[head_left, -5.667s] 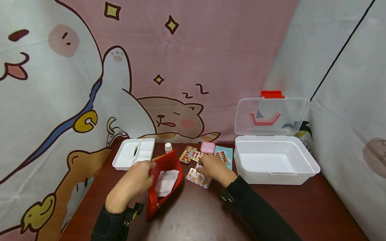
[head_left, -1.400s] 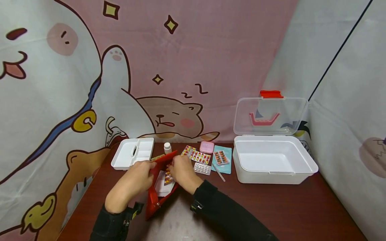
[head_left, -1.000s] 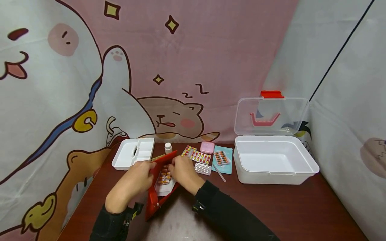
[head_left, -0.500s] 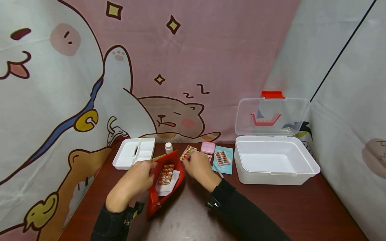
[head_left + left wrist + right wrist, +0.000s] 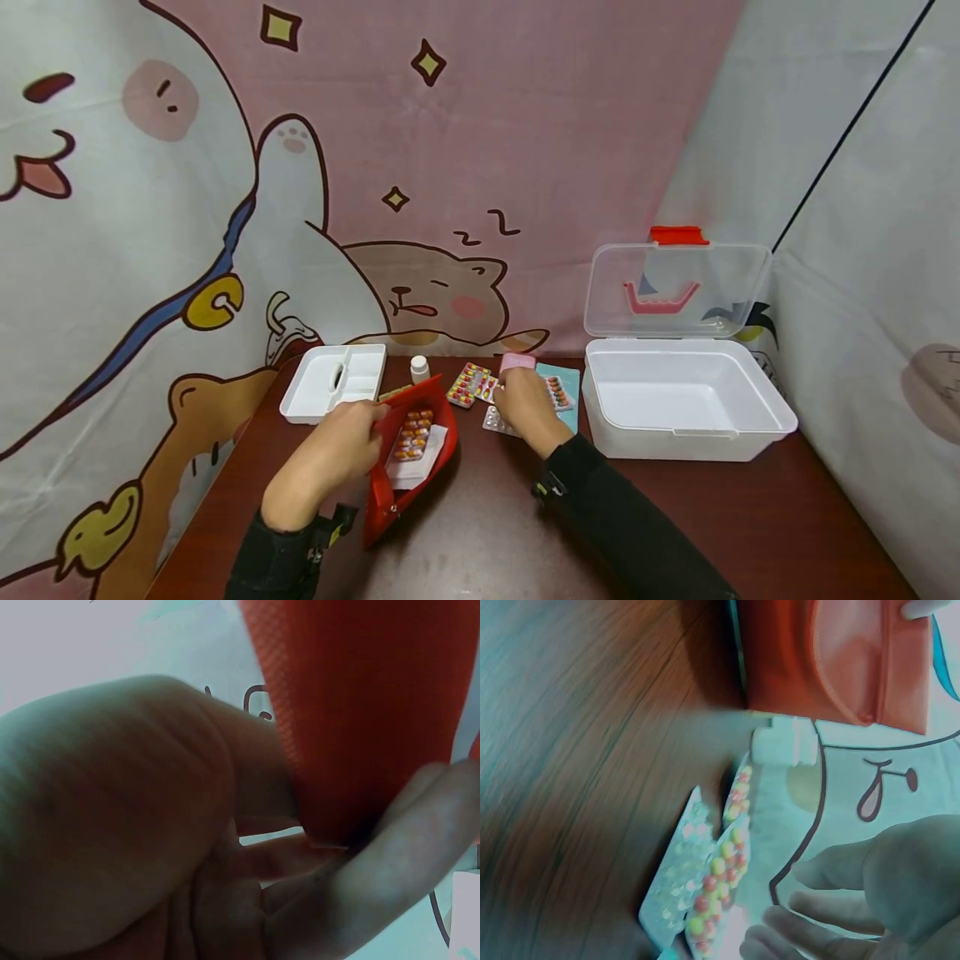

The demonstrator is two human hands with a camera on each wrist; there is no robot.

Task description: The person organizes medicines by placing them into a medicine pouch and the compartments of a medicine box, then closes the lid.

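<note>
My left hand (image 5: 341,442) grips the upper left edge of a red pouch (image 5: 435,400), its fingers wrapped over the red material (image 5: 367,712) in the left wrist view. The pouch gapes open, with an orange-and-yellow capsule blister pack (image 5: 414,435) and folded white paper (image 5: 411,473) inside. My right hand (image 5: 528,408) hovers over the medicine items, fingers loosely bent and holding nothing in the right wrist view. Its fingertips are right by the pink pill case (image 5: 517,361). Below it a silver blister pack (image 5: 498,422) is partly covered; red-and-yellow capsule packs (image 5: 467,385) lie to its left.
A white bottle (image 5: 419,368) stands behind the pouch, and a white compartment box (image 5: 360,375) lies at the back left. Beside the right hand are a light-blue packet (image 5: 570,383) and a large white bin (image 5: 686,437) with its clear lid (image 5: 675,287) raised.
The orange-and-yellow capsule pack went from the table into the pouch. My right hand let go of it and moved right toward the pink case. My left hand kept its hold.
</note>
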